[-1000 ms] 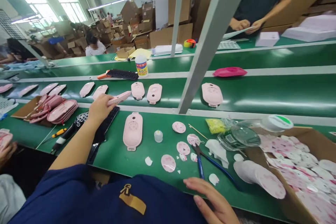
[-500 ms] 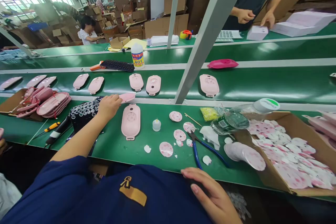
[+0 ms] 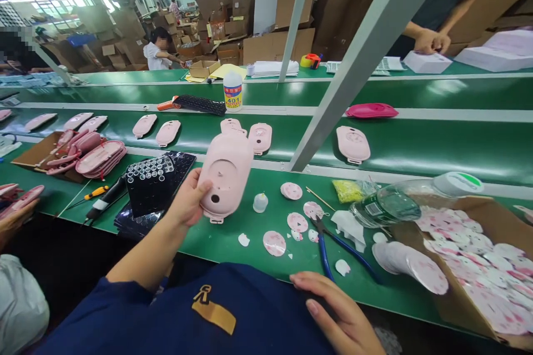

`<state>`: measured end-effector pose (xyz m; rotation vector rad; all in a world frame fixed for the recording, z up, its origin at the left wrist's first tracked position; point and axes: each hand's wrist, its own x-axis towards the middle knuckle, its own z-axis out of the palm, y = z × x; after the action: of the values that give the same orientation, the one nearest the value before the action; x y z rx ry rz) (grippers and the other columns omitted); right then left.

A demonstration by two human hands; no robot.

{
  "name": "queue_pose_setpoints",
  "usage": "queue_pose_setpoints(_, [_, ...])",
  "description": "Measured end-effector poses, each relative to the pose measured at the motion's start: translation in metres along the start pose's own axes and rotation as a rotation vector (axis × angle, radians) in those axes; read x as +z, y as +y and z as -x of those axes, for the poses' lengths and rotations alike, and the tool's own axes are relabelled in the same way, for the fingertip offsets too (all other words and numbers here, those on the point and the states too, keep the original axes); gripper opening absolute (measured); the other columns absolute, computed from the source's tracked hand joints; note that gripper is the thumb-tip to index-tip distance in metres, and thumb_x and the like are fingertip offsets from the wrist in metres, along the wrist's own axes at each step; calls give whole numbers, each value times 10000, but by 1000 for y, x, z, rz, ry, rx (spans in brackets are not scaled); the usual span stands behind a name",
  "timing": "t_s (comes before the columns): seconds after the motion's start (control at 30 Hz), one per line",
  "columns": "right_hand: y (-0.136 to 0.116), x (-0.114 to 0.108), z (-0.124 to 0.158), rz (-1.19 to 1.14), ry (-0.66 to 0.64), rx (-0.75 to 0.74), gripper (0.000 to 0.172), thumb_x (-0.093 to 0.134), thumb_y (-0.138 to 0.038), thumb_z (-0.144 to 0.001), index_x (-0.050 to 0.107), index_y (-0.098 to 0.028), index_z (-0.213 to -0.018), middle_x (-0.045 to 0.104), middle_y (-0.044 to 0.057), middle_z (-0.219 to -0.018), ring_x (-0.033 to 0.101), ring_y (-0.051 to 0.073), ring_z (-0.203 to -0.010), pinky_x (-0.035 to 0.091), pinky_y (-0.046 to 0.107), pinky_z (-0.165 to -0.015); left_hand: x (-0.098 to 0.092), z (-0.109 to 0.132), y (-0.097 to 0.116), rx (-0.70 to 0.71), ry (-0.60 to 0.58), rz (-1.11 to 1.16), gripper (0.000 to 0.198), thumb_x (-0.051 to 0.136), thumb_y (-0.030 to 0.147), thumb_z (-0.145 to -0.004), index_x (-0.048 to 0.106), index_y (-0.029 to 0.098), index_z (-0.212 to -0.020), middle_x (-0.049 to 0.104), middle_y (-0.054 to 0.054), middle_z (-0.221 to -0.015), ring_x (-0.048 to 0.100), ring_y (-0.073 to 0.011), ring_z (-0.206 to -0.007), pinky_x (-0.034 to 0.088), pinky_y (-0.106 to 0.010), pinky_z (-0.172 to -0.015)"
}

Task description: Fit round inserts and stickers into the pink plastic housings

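My left hand (image 3: 189,199) grips a pale pink plastic cover (image 3: 229,158) by its left edge, thumb on its face. The cover is raised over the bench and tilted, showing a shallow round recess and a black hole near its lower end. My right hand (image 3: 333,310) rests at the bench's near edge, empty, fingers apart. Nearest to it are blue-handled pliers (image 3: 328,244), lying with jaws over a round pink-patterned disc (image 3: 313,210). More such discs and cut scraps lie around, beside a small translucent bottle (image 3: 260,203). The held cover hides the bench behind it.
A cardboard box (image 3: 462,313) of printed pieces stands right, with a clear bottle (image 3: 387,205) lying by it. Black sheets (image 3: 150,188) and a screwdriver (image 3: 96,193) lie left. Several pink covers (image 3: 353,144) sit on the green belt beyond. A slanted metal post (image 3: 362,66) rises ahead.
My left hand has brought the pink cover nearer and turned its recessed face toward me. It now blocks the spot where another cover lay. My right hand stays put; the view has shifted slightly.
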<state>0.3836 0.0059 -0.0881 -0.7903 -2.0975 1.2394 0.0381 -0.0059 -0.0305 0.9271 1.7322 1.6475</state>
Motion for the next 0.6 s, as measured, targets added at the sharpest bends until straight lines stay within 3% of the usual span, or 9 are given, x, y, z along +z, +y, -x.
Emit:
queue_pose_setpoints(0.17, [-5, 0, -1, -5, -29, 11, 265, 582, -423, -950, 758, -285, -1091, 762, 77, -1103, 716, 206, -1069, 595, 314, -939, 25, 45, 20, -167, -154, 525, 637, 911, 478, -589, 599, 220, -1082, 701, -61, -1046, 669, -217, -940, 550, -321, -821])
queue_pose_setpoints(0.33, [-8, 1, -2, 4, -24, 25, 281, 587, -437, -943, 765, -265, -1076, 765, 104, -1086, 724, 227, -1059, 600, 339, -925, 36, 65, 29, -137, -248, 638, 595, 925, 403, -613, 615, 246, -1096, 714, -35, -1029, 663, -186, -936, 543, -276, -808])
queue_pose_setpoints(0.6, [-1, 4, -1, 49, -30, 40, 322, 595, -497, -923, 779, -269, -1055, 773, 99, -1061, 732, 237, -1039, 593, 331, -933, 47, 81, 32, -143, -325, 682, 540, 887, 472, -651, 581, 264, -1044, 693, -39, -1019, 651, -200, -937, 519, -314, -841])
